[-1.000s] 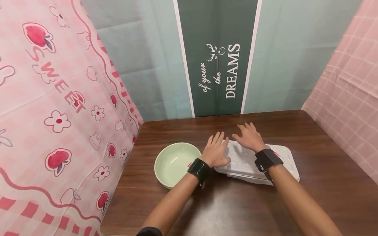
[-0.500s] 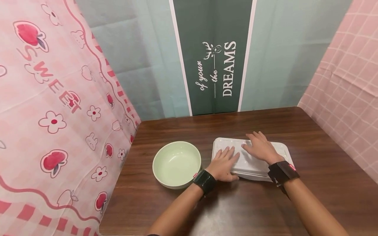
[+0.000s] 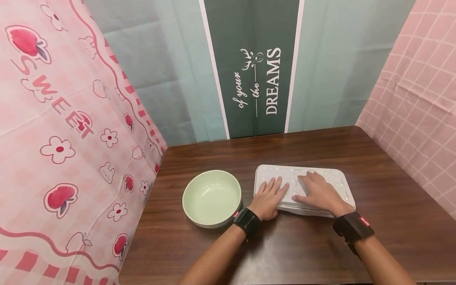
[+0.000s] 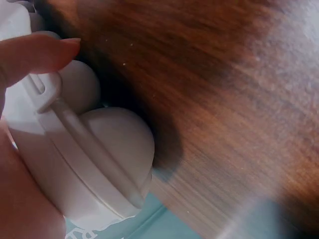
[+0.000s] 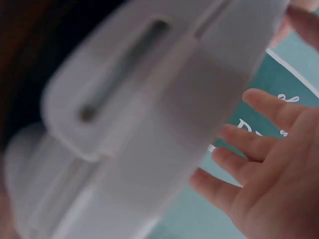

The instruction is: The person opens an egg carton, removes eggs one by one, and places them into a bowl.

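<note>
A white lidded tray box [image 3: 290,179] with rounded cups [image 4: 122,142] along its underside sits on the wooden table, right of centre. My left hand [image 3: 267,200] lies over its left part with the fingers straight and spread. In the left wrist view, the thumb [image 4: 40,55] reaches the front side beside a small latch [image 4: 50,92]. My right hand [image 3: 318,192] is over the middle and right of the lid, fingers extended. The right wrist view shows those spread fingers near the lid's edge, with another latch [image 5: 124,69] on the box's front.
A pale green bowl [image 3: 211,200] stands left of the box, close to my left wrist. Behind the wooden table [image 3: 199,158] hangs a blue-green cloth [image 3: 160,71] with white lettering. Pink patterned cloths [image 3: 424,91] border both sides.
Both hands have come down and toward me onto the lidded box. My left hand has shifted to its left front corner, and the right has lowered over the lid.
</note>
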